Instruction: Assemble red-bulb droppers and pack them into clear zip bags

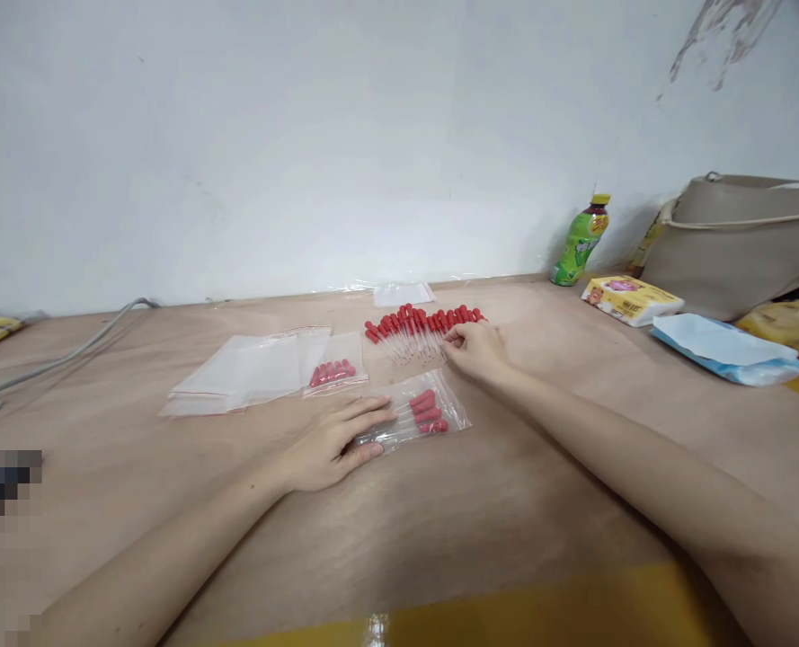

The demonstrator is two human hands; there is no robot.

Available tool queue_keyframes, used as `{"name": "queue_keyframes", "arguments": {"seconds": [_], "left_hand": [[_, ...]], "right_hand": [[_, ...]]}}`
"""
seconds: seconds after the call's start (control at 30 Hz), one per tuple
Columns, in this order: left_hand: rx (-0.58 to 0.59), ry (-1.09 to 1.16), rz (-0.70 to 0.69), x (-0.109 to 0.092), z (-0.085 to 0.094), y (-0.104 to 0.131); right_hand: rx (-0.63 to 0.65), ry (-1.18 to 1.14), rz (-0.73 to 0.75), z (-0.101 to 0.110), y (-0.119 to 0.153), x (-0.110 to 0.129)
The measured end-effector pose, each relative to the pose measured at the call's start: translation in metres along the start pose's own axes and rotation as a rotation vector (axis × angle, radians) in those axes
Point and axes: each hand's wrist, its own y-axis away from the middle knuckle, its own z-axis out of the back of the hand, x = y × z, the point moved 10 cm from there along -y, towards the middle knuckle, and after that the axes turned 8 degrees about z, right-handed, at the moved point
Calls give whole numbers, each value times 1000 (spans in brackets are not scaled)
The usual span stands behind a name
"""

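Observation:
My left hand (338, 440) lies with its fingers apart over the left end of a clear bag (399, 436). Inside that bag several red-tipped clear sticks show, tips to the right. My right hand (476, 349) is at the right side of a fanned pile of red-tipped sticks (409, 331), thumb and index finger pinched together; what is between them is too small to make out. Left of the pile, a second clear bag (335, 370) holds several red-tipped pieces.
Flat clear bags (237, 370) are stacked on the brown-covered table (345, 557) at left; another bag (403, 294) lies by the wall. At right stand a green bottle (580, 243), a tissue pack (632, 299), a blue packet (729, 349) and a grey handbag (736, 243).

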Motion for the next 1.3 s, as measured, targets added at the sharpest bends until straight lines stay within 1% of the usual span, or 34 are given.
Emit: {"name": "queue_keyframes", "arguments": {"seconds": [0.1, 0.17, 0.27, 0.33, 0.4, 0.47, 0.57, 0.67, 0.73, 0.77, 0.87, 0.97, 1.1, 1.2, 1.3], "left_hand": [[1, 0, 0, -1, 0, 1], [-3, 3, -5, -1, 1, 1], [-15, 11, -8, -2, 2, 2], [-14, 10, -10, -1, 1, 2], [-5, -2, -15, -1, 0, 2], [7, -22, -16, -1, -2, 2], [6, -38, -9, 0, -2, 2], [9, -45, -1, 1, -2, 1], [15, -57, 4, 1, -3, 1], [16, -63, 4, 1, -3, 1], [17, -66, 3, 1, -3, 1], [23, -62, 8, 2, -4, 1], [30, -49, 12, 3, -4, 1], [26, -39, 13, 3, -4, 1], [21, -43, 18, 3, -4, 0]], "right_hand": [[12, 50, -91, -12, -22, 0], [53, 98, -164, -23, -33, -2], [118, 145, -269, -35, -44, -6], [139, 123, -323, -40, -47, -8], [149, 83, -360, -41, -48, -10], [148, 47, -369, -38, -48, -8], [135, -12, -325, -27, -46, -5], [61, -169, -211, -13, -37, -2], [-67, -417, -109, -1, -23, -4], [-123, -532, -93, 2, -13, -9], [-145, -832, -114, -5, 18, -23], [-145, -1013, -216, -14, 39, -30], [-97, -1131, -311, -23, 48, -17], [-17, -1216, -391, -33, 51, -6], [80, -1284, -446, -45, 56, -3]]}}
